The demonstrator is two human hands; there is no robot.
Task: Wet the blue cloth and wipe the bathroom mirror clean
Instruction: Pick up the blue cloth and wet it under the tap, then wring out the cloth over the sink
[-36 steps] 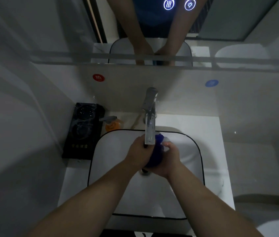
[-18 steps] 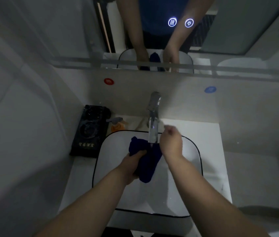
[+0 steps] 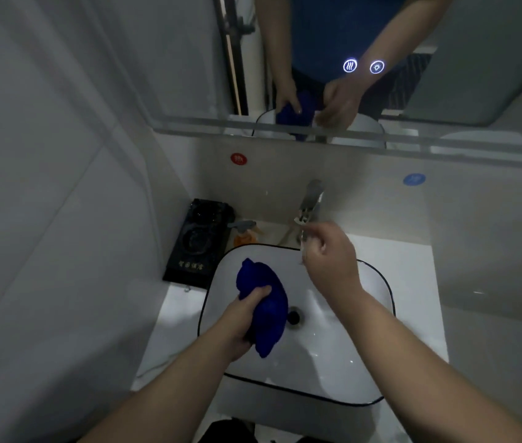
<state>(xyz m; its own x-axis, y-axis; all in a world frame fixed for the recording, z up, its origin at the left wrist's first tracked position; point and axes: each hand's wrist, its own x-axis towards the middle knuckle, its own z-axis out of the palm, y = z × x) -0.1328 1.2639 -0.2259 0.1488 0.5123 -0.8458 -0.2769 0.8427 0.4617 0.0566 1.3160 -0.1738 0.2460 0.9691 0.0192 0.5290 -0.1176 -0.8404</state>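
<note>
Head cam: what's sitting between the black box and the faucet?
An orange bottle with a grey pump top stands between the black box and the faucet, behind the basin's back-left rim. Seen in the head view.

You face a dim bathroom with pale grey tiled walls (image 3: 45, 187), where a white tabletop (image 3: 413, 270) carries a black-rimmed white basin (image 3: 333, 362), a black box (image 3: 195, 241) fills its left corner, and a red sticker (image 3: 238, 158) and a blue sticker (image 3: 414, 179) dot the back wall.

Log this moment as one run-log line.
stage: cloth at sink | left hand: grips blue cloth over sink | right hand: at tap, grip unclear | mirror: not touched
</note>
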